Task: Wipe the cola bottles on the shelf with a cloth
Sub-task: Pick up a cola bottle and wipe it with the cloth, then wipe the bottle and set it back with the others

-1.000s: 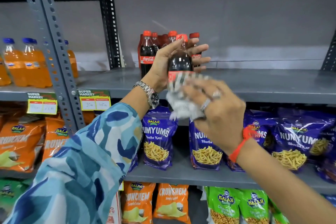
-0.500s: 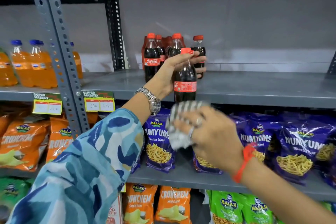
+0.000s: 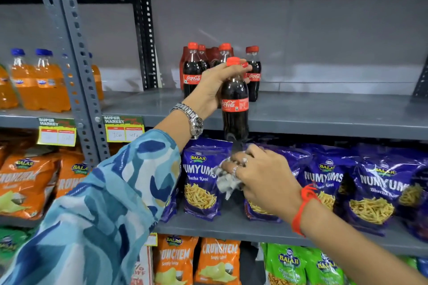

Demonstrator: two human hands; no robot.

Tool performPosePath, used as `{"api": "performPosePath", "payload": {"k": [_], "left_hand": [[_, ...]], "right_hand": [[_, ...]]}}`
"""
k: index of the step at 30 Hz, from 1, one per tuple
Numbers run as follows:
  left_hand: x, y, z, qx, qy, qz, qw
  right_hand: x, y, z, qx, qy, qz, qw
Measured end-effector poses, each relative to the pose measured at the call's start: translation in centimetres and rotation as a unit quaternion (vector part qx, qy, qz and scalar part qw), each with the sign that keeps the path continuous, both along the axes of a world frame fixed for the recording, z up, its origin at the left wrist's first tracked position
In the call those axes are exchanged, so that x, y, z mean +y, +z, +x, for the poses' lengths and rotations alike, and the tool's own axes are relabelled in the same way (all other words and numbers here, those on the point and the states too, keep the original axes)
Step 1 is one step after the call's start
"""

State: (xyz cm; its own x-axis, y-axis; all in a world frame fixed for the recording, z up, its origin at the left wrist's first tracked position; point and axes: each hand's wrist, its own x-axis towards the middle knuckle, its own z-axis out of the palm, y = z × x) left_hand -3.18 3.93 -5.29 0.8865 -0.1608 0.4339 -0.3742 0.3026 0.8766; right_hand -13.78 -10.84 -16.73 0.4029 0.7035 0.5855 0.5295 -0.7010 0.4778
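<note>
My left hand (image 3: 212, 87) grips the neck and shoulder of a cola bottle (image 3: 235, 109) with a red cap, holding it upright in front of the grey shelf's (image 3: 324, 113) front edge. Below the bottle's base, my right hand (image 3: 261, 180) is closed on a crumpled white cloth (image 3: 225, 180), which is apart from the bottle. Several more cola bottles (image 3: 192, 71) stand in a group at the back of the same shelf, behind the held one.
Orange drink bottles (image 3: 39, 81) stand on the shelf to the left, past a perforated grey upright post (image 3: 76, 65). Purple snack bags (image 3: 201, 180) fill the shelf below, with orange and green bags lower down. Price tags (image 3: 124, 128) hang on the shelf edge.
My right hand with the cloth has dropped from the bottle's label to below its base. My left hand has kept hold of the bottle, now gripping nearer the cap.
</note>
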Motion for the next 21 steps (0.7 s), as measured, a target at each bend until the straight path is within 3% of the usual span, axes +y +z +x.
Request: {"api": "performPosePath", "payload": {"k": [2,5,7,9,11,13,15,18,21], "left_hand": [[-0.3,0.7,0.6,0.01,0.004,-0.01,1.0],[-1.5,1.3,0.9,0.009,0.013,0.021,1.0],[-2.2,1.2,0.7,0.005,-0.004,0.052,0.999],[-2.8,0.7,0.6,0.015,-0.031,0.053,0.998],[-3.1,0.3,0.9,0.021,-0.011,0.043,0.999],[-3.2,0.3,1.6,0.022,0.019,0.026,0.999],[-3.2,0.6,2.4,0.024,0.026,0.01,0.999],[-3.7,1.7,3.3,0.007,-0.004,-0.008,1.0],[-4.7,3.5,3.7,-0.009,-0.027,-0.02,0.999]], "right_hand": [[-1.1,0.7,0.3,-0.001,0.023,0.054,0.998],[-1.4,4.1,0.8,-0.101,0.054,0.182,0.977],[-1.2,6.4,1.5,-0.156,0.021,0.212,0.965],[-0.9,7.0,2.3,-0.166,-0.018,0.206,0.964],[-0.9,5.2,2.8,-0.156,-0.032,0.14,0.977],[-1.3,2.4,2.7,-0.099,-0.023,0.028,0.994],[-2.3,0.7,2.4,-0.029,-0.002,-0.016,0.999],[-3.6,1.8,2.5,-0.022,0.035,0.077,0.996],[-5.0,4.3,2.8,-0.079,0.044,0.158,0.983]]}}
